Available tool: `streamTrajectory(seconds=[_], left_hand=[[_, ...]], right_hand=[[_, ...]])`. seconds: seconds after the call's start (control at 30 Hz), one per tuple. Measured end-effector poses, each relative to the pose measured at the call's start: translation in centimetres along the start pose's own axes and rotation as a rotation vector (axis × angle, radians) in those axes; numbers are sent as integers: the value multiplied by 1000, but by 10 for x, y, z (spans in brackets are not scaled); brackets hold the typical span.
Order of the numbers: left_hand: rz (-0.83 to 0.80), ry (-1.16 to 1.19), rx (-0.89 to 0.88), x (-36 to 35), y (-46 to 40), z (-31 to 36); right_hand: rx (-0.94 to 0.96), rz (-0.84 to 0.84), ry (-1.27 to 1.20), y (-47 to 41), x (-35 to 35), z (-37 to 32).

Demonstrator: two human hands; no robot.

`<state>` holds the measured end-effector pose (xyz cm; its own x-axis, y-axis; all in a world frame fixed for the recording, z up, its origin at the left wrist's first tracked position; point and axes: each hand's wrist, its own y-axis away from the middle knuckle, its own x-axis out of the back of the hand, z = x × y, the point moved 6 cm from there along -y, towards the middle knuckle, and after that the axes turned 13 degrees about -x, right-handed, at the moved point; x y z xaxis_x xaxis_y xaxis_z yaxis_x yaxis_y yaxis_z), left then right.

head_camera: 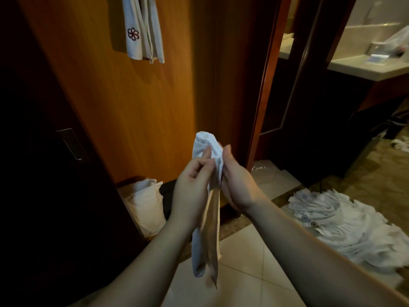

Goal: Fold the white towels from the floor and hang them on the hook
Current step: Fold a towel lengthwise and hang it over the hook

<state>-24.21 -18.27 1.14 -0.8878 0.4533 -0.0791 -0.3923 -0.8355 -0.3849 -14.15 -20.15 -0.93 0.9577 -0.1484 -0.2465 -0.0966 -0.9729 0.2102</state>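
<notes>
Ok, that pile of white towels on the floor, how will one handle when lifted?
Probably floppy: the pile of white towels lies crumpled, and the folded white towel in both hands' grip droops limply. Likely light, since it looks thin. Neighbours may drag along, as they overlap.

The hanging towels [142, 29] are cut off at the top edge — their hook stays unseen.

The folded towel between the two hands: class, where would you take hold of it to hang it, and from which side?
Take the folded towel at its rounded top fold, from above. The top is bunched and doubled over, while the long tail hangs limp below the left hand and right hand.
</notes>
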Motion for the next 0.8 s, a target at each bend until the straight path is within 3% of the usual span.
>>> streamTrajectory(seconds=[0.23, 0.33, 0.4, 0.5, 0.63, 0.73, 0.8], left_hand=[[-264, -162, 48, -12, 8, 13], [-326, -56, 91, -21, 5, 11], [-366, 61, 51, -21, 7, 14], [-173, 228, -53, 5, 4, 20], [150, -192, -251, 49, -25, 40], [-25, -282, -349, 49, -46, 61], [-206, -502, -504, 41, -54, 83]], right_hand=[[39, 10, 48, 13, 15, -18], [142, 150, 283, 16, 14, -29], [181, 219, 284, 15, 17, -36], [187, 222, 235, 13, 26, -52], [194, 157, 410, 16, 23, -79], [193, 135, 555, 20, 16, -98], [205, 125, 663, 24, 12, -109]])
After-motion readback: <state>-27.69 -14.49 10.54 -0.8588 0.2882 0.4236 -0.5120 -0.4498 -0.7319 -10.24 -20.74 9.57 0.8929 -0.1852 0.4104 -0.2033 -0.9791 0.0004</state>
